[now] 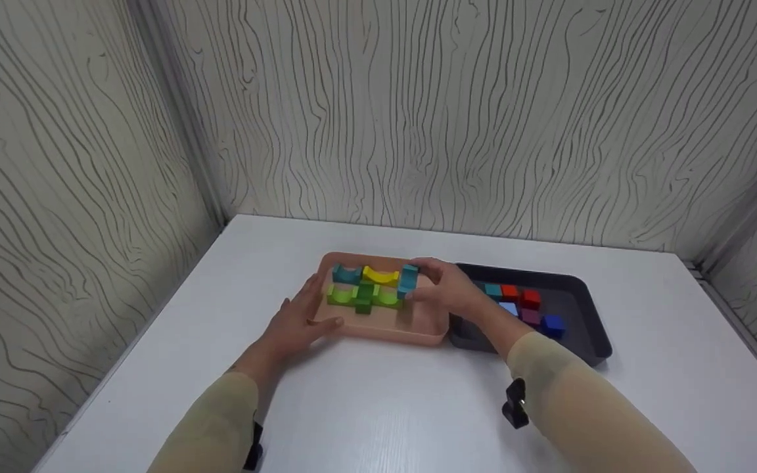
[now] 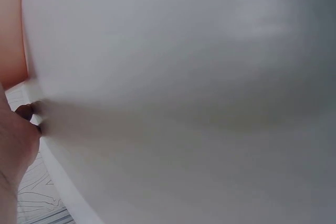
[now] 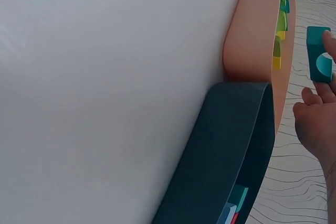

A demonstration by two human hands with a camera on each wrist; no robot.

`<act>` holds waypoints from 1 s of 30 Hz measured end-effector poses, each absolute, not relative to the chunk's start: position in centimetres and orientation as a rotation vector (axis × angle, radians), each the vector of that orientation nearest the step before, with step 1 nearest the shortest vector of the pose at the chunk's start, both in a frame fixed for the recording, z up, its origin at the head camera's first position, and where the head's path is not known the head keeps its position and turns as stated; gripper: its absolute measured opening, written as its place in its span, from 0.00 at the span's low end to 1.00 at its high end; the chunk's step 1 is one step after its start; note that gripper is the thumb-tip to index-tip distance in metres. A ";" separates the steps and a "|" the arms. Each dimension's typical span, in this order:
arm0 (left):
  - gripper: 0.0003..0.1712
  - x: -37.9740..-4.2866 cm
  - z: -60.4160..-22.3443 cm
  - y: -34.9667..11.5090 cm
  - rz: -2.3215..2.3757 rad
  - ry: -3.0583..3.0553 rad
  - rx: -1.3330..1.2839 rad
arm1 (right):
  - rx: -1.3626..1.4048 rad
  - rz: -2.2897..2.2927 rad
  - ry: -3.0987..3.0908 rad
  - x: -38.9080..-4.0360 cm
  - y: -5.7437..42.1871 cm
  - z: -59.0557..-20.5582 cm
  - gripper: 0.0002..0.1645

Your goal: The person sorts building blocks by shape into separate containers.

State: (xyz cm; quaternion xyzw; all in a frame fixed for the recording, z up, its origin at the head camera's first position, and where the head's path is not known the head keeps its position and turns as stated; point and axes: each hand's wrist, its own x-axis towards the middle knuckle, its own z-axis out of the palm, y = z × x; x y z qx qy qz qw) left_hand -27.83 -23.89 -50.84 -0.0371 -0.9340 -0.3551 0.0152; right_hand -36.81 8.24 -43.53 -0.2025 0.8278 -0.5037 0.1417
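With the thumb and fingers of my right hand (image 1: 447, 287) I pinch a teal arch-shaped block (image 1: 408, 281) over the right part of the pink tray (image 1: 388, 323). The right wrist view shows this block (image 3: 316, 53) held up above the tray rim, its round notch facing the hand. My left hand (image 1: 296, 323) touches the tray's left side, fingers stretched along it and thumb by the front corner. In the tray sit another teal arch block (image 1: 347, 276), a yellow arch block (image 1: 380, 276), light green arch blocks (image 1: 341, 297) and a dark green piece (image 1: 364, 301) between them.
A dark tray (image 1: 579, 332) stands against the pink tray's right side, holding several small cubes, among them a red cube (image 1: 531, 299) and a blue cube (image 1: 554, 325). Both trays stand on a white table (image 1: 378, 401), with wood-patterned walls (image 1: 418, 118) behind and beside it.
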 end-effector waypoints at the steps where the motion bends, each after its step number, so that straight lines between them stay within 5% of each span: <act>1: 0.59 -27.9 -50.9 -23.9 -1.106 -2.904 -0.117 | -0.592 -1.425 2.396 -37.0 8.3 -43.5 0.42; 30: 0.59 -28.2 -51.4 -24.0 -1.109 -2.922 -0.064 | -0.580 -1.259 2.434 -41.3 7.7 -44.0 0.44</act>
